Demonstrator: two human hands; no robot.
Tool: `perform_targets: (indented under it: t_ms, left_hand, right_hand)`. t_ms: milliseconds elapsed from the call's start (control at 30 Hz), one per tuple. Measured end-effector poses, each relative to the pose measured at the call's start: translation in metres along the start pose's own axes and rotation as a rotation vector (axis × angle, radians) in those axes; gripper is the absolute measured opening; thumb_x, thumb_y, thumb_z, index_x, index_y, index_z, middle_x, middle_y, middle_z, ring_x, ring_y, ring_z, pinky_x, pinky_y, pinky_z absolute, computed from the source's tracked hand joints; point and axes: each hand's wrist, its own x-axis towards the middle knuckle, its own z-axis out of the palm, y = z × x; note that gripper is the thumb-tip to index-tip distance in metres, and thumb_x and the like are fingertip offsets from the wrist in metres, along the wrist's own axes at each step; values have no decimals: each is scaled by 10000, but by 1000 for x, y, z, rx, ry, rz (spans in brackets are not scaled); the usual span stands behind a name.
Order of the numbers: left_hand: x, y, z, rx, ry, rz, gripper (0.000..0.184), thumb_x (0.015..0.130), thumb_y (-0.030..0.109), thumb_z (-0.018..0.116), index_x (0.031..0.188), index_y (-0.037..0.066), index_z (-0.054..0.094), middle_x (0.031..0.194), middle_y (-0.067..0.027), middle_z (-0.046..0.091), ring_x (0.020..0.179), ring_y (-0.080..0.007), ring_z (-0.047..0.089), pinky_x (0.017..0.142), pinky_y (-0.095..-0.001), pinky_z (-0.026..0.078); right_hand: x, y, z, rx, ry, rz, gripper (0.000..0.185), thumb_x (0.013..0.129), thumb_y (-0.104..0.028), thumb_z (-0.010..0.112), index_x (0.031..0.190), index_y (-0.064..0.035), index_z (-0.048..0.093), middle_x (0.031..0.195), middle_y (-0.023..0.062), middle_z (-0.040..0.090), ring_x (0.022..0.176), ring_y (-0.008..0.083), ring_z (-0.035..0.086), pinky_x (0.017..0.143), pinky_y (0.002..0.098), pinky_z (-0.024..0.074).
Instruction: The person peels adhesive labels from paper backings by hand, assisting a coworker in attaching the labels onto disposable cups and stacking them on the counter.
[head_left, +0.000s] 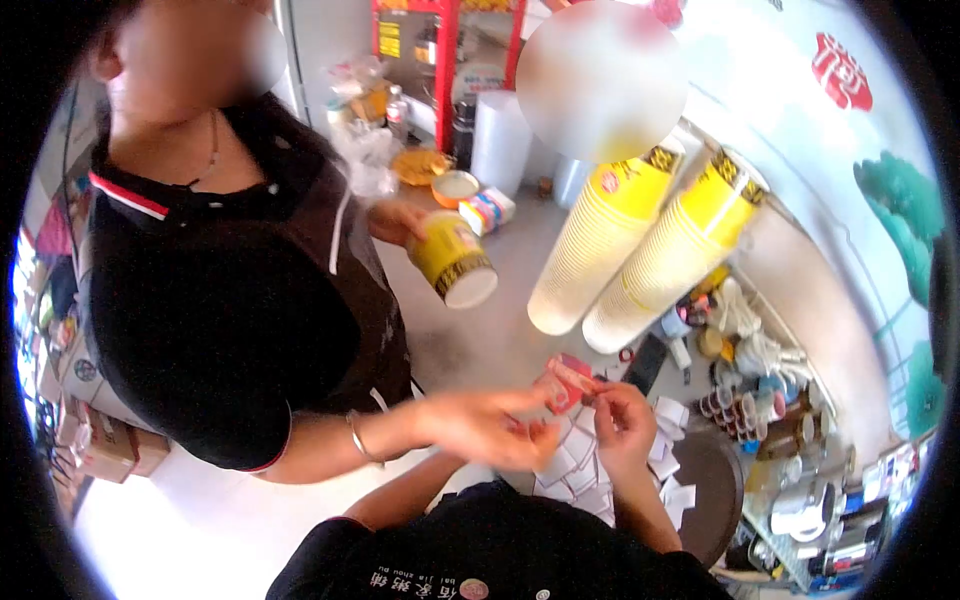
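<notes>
My right hand (625, 420) pinches a thin pink-red slip (572, 380) between thumb and fingers; its exact kind is not clear. Under it, many white paper pieces (578, 462) lie spread out. My left forearm (425, 488) reaches in from below, but the co-worker's arm covers the left hand, so its fingers are hidden. The co-worker's braceleted hand (490, 428), blurred, reaches across close to the slip; whether it touches the slip cannot be made out. Their other hand (400, 220) holds a yellow paper tub (455, 262), tilted.
Two tall stacks of yellow-and-white paper tubs (605, 235) lean ahead of me. A round brown stool or tabletop (715, 490) is at right. Cups and utensils (745, 400) crowd the right wall. A red rack (445, 80) stands behind; the co-worker (220, 310) is close on my left.
</notes>
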Motion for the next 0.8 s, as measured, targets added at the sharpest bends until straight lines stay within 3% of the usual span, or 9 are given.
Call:
perform_targets:
  t_ms: [33,133,233,367,433,567,667,733,800]
  left_hand:
    - [9,-4,-16,-277,-170,-172,320,739,301,738,909,71,596,867,-7,540,775,-99,560,701,-238,489]
    - [21,-7,-21,-639,-343,-271,285,753,343,701,749,62,656,672,6,602,644,-105,592,630,-224,502]
    - [18,-9,-17,-628,-475,-277,273,713,328,743,766,77,651,669,33,601,630,-100,601,605,-233,510]
    - [24,24,-19,-490,-451,-316,261,753,329,693,769,69,687,634,0,633,628,-115,612,613,-236,511]
    - [28,31,-20,-572,-436,-182,266,762,320,690,759,54,693,638,-9,640,600,-110,611,587,-235,511]
    - [21,15,-9,-705,-343,-269,264,788,311,672,762,49,690,621,-11,633,553,-101,592,552,-219,500]
    - [20,16,-10,-350,-437,-99,251,814,300,646,798,52,686,594,-4,612,539,-100,580,550,-227,500]
    - [13,16,-20,-569,-508,-289,239,781,209,694,778,-26,649,688,-34,603,659,-102,578,620,-260,505]
    - [23,52,-35,-576,-579,-276,227,798,168,668,890,-38,638,767,-54,608,710,-117,579,685,-247,495]
  right_hand:
    - [1,-1,6,46,1,54,93,778,62,596,862,22,584,967,131,603,829,155,608,722,238,505]
    - [5,-16,18,-42,-62,-51,83,767,44,618,840,15,590,924,146,620,816,199,621,720,266,509]
    - [8,-16,26,-116,-88,-146,93,752,27,635,834,1,599,870,147,637,809,249,625,718,306,504]
    - [10,-16,36,-91,-100,-142,117,746,34,634,852,3,595,886,148,637,797,252,625,708,300,495]
    - [12,-20,39,-86,-105,-131,123,747,34,633,858,5,591,889,148,635,796,254,625,706,300,494]
    - [21,-29,42,-114,-94,-236,126,749,36,630,861,8,580,896,145,630,788,262,623,696,304,493]
    - [23,-27,42,-114,-64,-282,135,749,27,641,871,7,585,917,143,628,803,268,623,707,307,492]
    - [25,-37,43,-89,-148,-292,141,754,11,648,884,7,594,929,145,627,824,269,622,724,313,495]
    - [28,-39,43,-123,-166,-339,136,762,10,639,893,12,602,949,145,627,807,275,626,714,316,503]
